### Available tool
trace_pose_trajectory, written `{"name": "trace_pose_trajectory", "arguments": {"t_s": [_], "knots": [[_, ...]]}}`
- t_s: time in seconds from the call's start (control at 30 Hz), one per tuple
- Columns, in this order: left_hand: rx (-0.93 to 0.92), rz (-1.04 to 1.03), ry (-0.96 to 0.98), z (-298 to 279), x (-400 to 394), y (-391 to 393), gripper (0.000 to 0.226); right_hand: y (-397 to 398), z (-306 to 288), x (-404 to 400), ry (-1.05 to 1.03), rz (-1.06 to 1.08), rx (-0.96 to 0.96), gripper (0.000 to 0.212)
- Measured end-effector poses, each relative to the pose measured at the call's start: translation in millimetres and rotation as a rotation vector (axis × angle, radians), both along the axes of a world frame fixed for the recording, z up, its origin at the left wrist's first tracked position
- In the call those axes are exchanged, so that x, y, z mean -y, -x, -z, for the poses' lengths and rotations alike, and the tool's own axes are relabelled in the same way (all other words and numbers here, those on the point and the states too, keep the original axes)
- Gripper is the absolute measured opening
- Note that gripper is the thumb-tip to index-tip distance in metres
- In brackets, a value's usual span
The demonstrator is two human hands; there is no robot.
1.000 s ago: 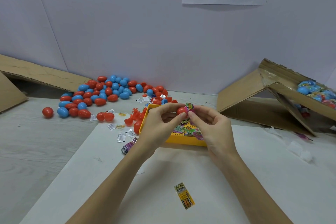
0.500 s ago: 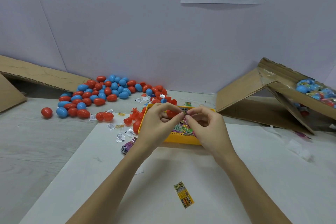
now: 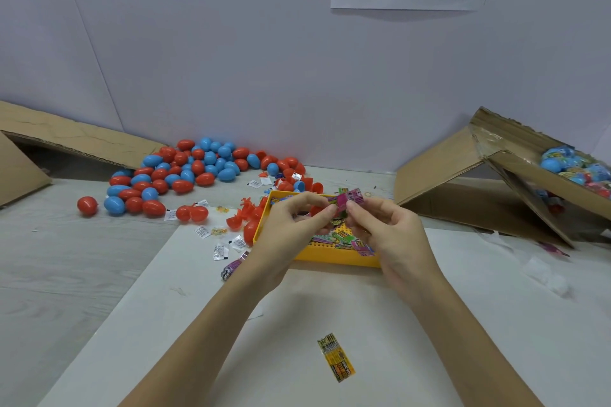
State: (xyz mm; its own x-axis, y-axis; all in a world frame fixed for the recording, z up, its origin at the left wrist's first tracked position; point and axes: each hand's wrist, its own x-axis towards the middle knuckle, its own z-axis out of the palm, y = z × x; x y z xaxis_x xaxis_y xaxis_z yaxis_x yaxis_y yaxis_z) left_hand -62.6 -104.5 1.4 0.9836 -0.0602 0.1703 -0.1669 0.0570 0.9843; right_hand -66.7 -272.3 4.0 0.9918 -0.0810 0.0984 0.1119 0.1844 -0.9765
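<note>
I hold the pink printed packet [image 3: 349, 200] above the far edge of the yellow tray [image 3: 337, 262], between my two hands. Its long axis runs from left to right across the tray, with the right end a little higher. My left hand [image 3: 291, 228] pinches the left end with thumb and forefinger, and its other fingers are loosely curled. My right hand [image 3: 390, 235] pinches the packet just beside that, so the right end stands free past my fingertips. Both hands are equally near to it, and the two pinches almost touch. Something red [image 3: 315, 210] shows behind my left fingers, over the tray; I cannot tell whether I hold it. I judge that the next move, folding or tucking the packet, depends on this crosswise direction. The heap of red and blue plastic eggs [image 3: 185, 172] lies beyond the tray to its left. One yellow packet [image 3: 335, 357] lies on the near side of the tray.
</note>
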Motion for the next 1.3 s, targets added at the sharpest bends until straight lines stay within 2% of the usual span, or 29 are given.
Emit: {"name": "trace_pose_trajectory", "arguments": {"t_s": [0.1,0.17,0.3,0.33,0.47,0.57,0.67,0.93,1.3], "knots": [[-0.027,0.054,-0.031,0.8,4.6,1.4,0.018,1.2,1.8,-4.3,-0.162,-0.019,-0.066,0.015],[-0.016,0.071,-0.070,1.0,6.2,2.3,0.016,2.1,2.3,-5.9,-0.182,-0.006,-0.078,0.015],[0.005,0.086,-0.082,1.1,4.0,2.1,0.010,0.4,-0.6,-1.5,-0.130,0.075,-0.037,0.023],[0.026,0.081,-0.082,0.9,3.4,2.1,0.014,-0.6,-0.7,0.9,-0.096,0.095,-0.016,0.022],[0.146,-0.031,-0.095,1.3,1.4,0.6,0.032,-3.9,2.0,9.5,0.141,0.166,0.093,0.009],[0.187,-0.089,-0.084,2.1,0.3,-2.2,0.035,-4.1,4.2,10.0,0.281,0.146,0.115,0.004],[0.184,-0.103,-0.099,2.6,0.0,-3.7,0.030,-3.4,6.1,8.2,0.411,0.166,0.148,0.009],[0.139,-0.116,-0.153,5.0,1.1,-5.7,0.028,-4.1,8.0,6.2,0.401,0.155,0.149,0.009],[0.152,-0.064,-0.158,2.4,-0.4,-2.6,0.029,-1.4,10.0,-0.6,0.380,0.134,0.154,0.021]]}}
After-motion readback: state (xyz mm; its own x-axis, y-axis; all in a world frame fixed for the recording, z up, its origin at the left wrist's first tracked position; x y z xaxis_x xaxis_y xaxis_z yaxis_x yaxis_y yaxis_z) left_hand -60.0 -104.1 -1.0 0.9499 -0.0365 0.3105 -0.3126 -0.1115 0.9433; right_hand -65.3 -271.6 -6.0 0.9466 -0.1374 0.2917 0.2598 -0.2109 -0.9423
